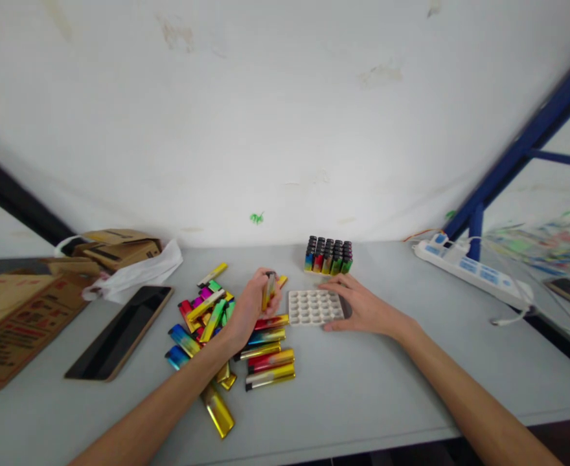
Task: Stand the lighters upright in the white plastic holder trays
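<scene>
My left hand (pixel 250 301) is closed around a lighter (pixel 268 291) with a yellow-gold body, held upright just left of a white tray (pixel 315 307). Rows of round hollows cover the tray, and none of those I can see has a lighter in it. My right hand (pixel 355 303) grips the tray's right side, thumb at the near edge and fingers at the far edge. Under my left wrist lies a loose heap of colourful metallic lighters (pixel 212 317). Several more lighters (pixel 271 358) lie side by side nearer me.
A block of upright lighters (pixel 328 255) with black tops stands behind the tray, near the wall. At left are a dark tablet-like device (pixel 120 333), a white plastic bag (pixel 142 272) and cardboard boxes (pixel 17 323). A white power strip (pixel 474 272) with cables lies at right.
</scene>
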The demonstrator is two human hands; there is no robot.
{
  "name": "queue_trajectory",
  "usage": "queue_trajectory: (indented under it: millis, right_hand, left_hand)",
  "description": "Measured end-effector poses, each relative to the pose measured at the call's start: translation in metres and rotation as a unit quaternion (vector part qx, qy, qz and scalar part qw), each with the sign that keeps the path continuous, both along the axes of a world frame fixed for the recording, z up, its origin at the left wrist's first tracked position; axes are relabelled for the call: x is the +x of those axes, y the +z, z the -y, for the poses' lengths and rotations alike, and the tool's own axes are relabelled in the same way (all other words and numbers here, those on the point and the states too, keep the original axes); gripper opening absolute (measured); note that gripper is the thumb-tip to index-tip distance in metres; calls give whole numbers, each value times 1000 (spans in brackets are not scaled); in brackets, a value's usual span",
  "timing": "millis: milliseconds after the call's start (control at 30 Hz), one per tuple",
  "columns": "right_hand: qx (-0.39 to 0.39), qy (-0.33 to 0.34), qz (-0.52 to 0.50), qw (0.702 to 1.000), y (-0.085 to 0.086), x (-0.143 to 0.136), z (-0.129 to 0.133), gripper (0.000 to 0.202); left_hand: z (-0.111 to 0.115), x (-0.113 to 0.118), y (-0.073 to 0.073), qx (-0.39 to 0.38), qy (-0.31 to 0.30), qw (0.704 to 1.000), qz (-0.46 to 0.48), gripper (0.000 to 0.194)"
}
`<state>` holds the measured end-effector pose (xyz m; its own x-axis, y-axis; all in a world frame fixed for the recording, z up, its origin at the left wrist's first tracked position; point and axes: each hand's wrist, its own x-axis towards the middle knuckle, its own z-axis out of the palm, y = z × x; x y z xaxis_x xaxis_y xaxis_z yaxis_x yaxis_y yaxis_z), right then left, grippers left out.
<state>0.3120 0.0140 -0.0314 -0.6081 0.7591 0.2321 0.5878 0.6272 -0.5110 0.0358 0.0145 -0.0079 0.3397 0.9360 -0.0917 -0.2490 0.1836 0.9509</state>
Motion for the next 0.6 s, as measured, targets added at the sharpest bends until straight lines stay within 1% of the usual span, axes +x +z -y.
queue_trajectory:
  millis: [67, 133, 200, 267, 333, 467, 600]
  right_hand:
    - [5, -6, -6, 1000, 0, 0, -1, 85]
    - [4, -8, -13, 1000, 0, 1, -2, 86]
    - [-1, -6, -14, 1000, 1, 4, -3, 88]
    - [-7, -4, -8, 1000, 2, 9, -4, 89]
    - [-10, -7, -2, 1000, 2, 15, -5, 87]
    - [-12, -19, 15, 1000, 1, 21, -6, 81]
    - [-13, -16, 24, 1000, 1, 21, -6, 78]
  left_hand:
    - [-2, 0, 0, 57, 7, 998, -24, 25]
    - [-4, -1, 1, 120, 13, 989, -89, 26]
    - [-6, -2, 3, 185, 35, 968, -166, 29]
    - [-7, -2, 3, 236, 51, 946, -218, 33]
    - [-8, -2, 2, 255, 54, 935, -240, 36]
    - [-12, -3, -4, 246, 52, 923, -290, 38]
    - [-17, -4, -6, 272, 34, 898, -345, 37]
